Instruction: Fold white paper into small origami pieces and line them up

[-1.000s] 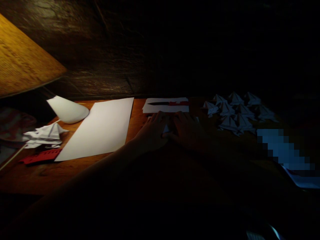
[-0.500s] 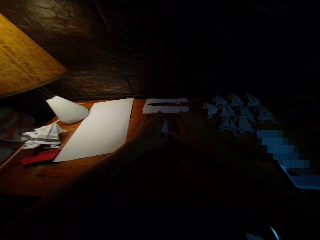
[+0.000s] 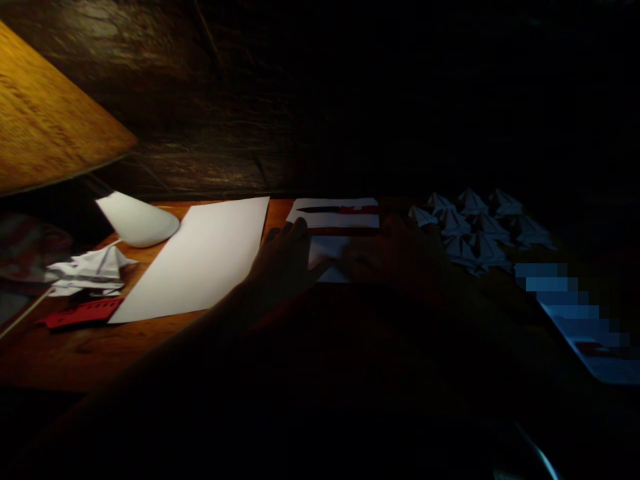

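Note:
In dim light both of my hands meet on a small white paper (image 3: 327, 253) at the middle of the wooden table (image 3: 60, 350). My left hand (image 3: 283, 263) grips the paper's left side, fingers curled over the top and thumb below. At the paper's right side is my right hand (image 3: 397, 260), dark and closed on that edge. The paper is partly lifted between them.
A large white sheet (image 3: 200, 257) lies to the left. Behind the hands, a knife with a red handle (image 3: 337, 209) rests on white paper. Several folded paper figures (image 3: 475, 230) are piled at the right. A lampshade (image 3: 50, 133), crumpled folds (image 3: 90, 267) and a red ruler (image 3: 83, 312) are at far left.
My hands have drawn apart, the left going left and the right going right. More of the small white paper shows between them than before.

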The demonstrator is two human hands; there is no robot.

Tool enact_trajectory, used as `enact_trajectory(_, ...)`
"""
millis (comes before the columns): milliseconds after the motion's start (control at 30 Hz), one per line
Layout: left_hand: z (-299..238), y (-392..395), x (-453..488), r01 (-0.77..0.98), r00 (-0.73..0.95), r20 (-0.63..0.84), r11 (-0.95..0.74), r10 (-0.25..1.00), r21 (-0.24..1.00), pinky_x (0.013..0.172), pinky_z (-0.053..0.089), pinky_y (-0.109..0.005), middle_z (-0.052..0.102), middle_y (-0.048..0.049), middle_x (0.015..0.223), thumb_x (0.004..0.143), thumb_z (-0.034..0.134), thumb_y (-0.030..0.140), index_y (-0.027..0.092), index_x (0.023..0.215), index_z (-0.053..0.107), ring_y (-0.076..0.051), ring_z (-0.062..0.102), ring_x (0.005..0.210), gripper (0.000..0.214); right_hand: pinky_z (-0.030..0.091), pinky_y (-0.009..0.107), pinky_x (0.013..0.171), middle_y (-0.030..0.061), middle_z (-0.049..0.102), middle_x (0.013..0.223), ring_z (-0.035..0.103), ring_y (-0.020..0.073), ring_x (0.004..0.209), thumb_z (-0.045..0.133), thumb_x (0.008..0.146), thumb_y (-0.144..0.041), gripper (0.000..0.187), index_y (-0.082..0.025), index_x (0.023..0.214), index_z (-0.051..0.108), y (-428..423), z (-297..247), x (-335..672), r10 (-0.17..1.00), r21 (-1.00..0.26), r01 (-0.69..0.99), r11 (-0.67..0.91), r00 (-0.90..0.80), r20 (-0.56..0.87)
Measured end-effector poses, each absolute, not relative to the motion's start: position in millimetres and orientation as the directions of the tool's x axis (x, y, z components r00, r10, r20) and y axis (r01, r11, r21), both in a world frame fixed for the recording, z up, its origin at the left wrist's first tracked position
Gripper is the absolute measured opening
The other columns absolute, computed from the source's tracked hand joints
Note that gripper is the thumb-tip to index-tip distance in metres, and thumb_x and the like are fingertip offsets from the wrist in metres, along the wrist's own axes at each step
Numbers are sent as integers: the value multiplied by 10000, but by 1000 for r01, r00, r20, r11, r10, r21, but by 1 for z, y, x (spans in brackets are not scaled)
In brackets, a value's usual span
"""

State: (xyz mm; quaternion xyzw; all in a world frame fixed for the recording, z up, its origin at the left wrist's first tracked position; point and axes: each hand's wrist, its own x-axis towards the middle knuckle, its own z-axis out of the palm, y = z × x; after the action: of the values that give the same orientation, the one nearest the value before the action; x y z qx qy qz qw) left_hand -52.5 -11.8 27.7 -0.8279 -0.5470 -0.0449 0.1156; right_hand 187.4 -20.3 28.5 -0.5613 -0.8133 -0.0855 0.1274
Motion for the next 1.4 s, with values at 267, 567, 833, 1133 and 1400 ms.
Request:
enact_trajectory(267,27,-14,-57,926,358,195,-321,913,-198,984,476,-526,604,-223,1244,956,454,765,98,1161,659,-396,597,1139,728,440,620,930,234,659,1191,612,418,1104,271,972,-822,869,-155,988,827,-22,32,195,921,14,955,297,-290,260)
enact_trajectory(567,26,-12,-60,919,368,195,-323,909,-228,995,483,-526,621,-215,1200,940,480,779,102,1145,658,-391,602,1128,729,453,626,930,236,679,1168,626,416,1094,415,946,-814,786,-138,1010,811,-19,32,197,920,61,951,302,-308,243)
enact_trajectory(833,26,-9,-62,931,352,174,-323,920,-173,942,514,-492,637,-218,1183,937,520,760,97,1171,619,-385,606,1132,710,472,606,948,218,707,1153,633,397,1124,498,962,-743,675,-141,946,802,-13,33,199,929,89,954,286,-298,217)
enact_trajectory(1133,24,-5,-65,938,346,165,-335,924,-89,979,509,-507,610,-232,1260,910,603,735,93,1191,605,-397,585,1182,701,477,559,945,232,737,1050,681,376,1052,564,966,-667,613,-94,964,782,-11,42,198,967,65,981,183,-191,168)
enact_trajectory(1400,16,8,-73,944,320,209,-330,924,18,1004,490,-559,599,-218,1249,897,660,667,124,1153,587,-406,563,1183,604,450,535,1015,160,735,1189,672,350,1123,622,970,-506,386,-156,1077,745,5,28,214,925,-105,957,272,-229,303)
